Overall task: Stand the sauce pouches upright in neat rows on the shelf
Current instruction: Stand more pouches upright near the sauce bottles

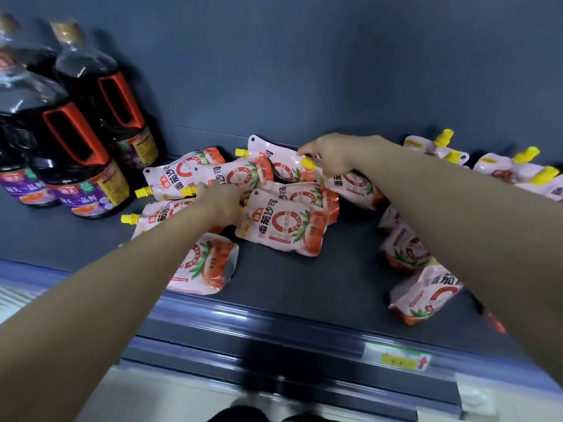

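While right grip pinches one sauce pouch by its cap and left grip shows no clear hold, twelve-plus pouches lie around both, three bottles to their left, grey shelf beneath.

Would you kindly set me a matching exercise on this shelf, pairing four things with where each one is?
Things:
1. dark sauce bottles
2. left hand
3. right hand
4. price tag

Places:
A. on the front rail of the shelf
B. on the flat-lying pouches, left of centre
C. upright at the shelf's left end
D. holding a yellow-capped pouch near the back wall

Pairs: 1-C; 2-B; 3-D; 4-A
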